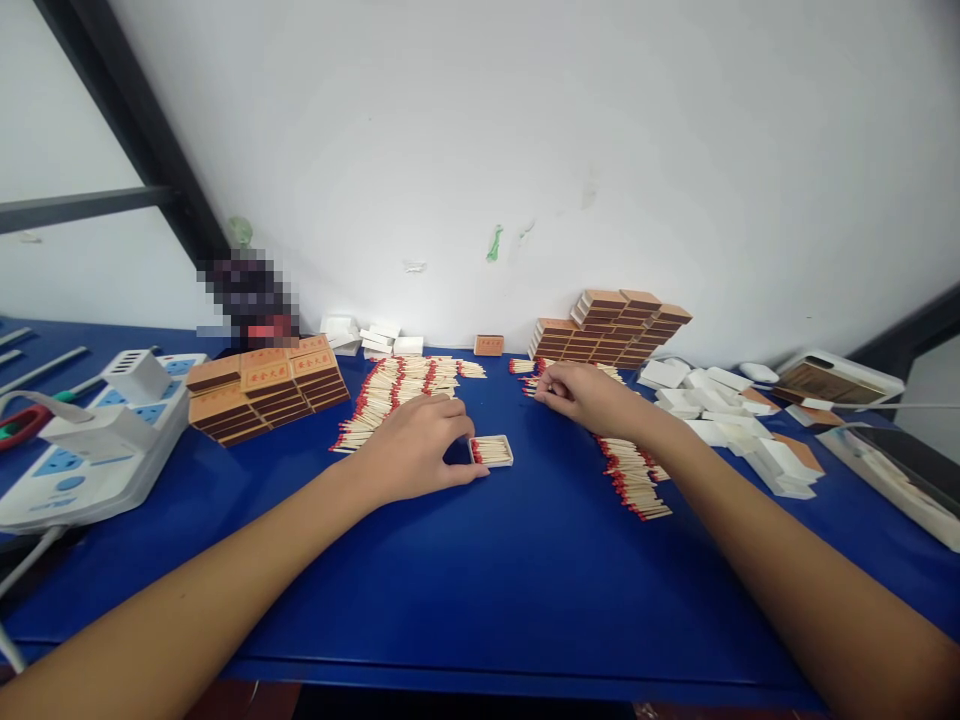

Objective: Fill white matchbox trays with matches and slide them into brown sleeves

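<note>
Item 1: table (480,600), blue top, its near edge at the bottom of the view. 2 bare forearms reach in over it from the near side.

Item 2: left hand (416,450), resting on the table at centre. Its fingers are curled, and the thumb and fingertips are closed on the left end of the tray.

Item 3: tray (492,451), small and white, flat on the table just right of the left hand. It is filled with red-tipped matches lying side by side.

Item 4: right row (634,478), a long band of loose matches running from near right toward the back.

Item 5: right hand (592,398), palm down on the far end of the right row with fingers bent onto the matches. Whether any are pinched cannot be told.

Item 6: left row (390,395), a second band of loose matches beyond the left hand.

Item 7: power strip (90,450), white and blue, at the left edge with 2 plugs in it.

Item 8: left stack (266,388), brown matchboxes in layers, between the power strip and the left row.

Item 9: empty trays (750,430), a white, loose heap right of the right row.

Item 10: right stack (611,328), brown matchboxes against the wall behind the right hand.

Item 11: 1 single box (488,345), upright by the wall between the 2 rows.
</note>
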The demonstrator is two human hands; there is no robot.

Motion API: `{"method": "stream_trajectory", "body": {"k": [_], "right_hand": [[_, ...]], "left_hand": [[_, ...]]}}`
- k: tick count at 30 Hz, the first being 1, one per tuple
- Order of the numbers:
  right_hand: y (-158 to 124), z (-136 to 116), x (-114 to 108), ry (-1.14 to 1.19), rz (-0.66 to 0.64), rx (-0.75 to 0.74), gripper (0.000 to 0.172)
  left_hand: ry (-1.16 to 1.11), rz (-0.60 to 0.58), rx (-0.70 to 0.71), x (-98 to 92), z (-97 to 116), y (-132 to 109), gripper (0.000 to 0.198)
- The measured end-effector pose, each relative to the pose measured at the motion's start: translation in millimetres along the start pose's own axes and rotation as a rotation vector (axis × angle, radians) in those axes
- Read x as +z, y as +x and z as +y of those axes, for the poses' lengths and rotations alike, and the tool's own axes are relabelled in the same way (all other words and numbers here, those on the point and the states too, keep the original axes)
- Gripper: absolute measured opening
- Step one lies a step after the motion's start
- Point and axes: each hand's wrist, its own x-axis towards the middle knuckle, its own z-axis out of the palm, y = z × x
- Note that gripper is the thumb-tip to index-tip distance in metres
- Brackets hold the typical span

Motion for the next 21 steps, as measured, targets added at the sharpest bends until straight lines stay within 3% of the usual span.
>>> {"method": "stream_trajectory", "body": {"k": [3,9,21], "right_hand": [[-0.7,-2.4,-1.9,-0.001,-0.055,0.011,0.02],[2.0,1.4,1.3,-0.015,0.015,0.018,0.017],[2.9,-3.9,0.8,-0.001,-0.006,0.005,0.016]], "left_hand": [[-0.002,-0.003,0.004,-0.2,-0.1,0.0,0.032],[0.001,-0.013,-0.014,0.6,-0.1,0.4,0.033],[0.003,0.004,0.002,0.6,-0.4,-0.1,0.032]]}}
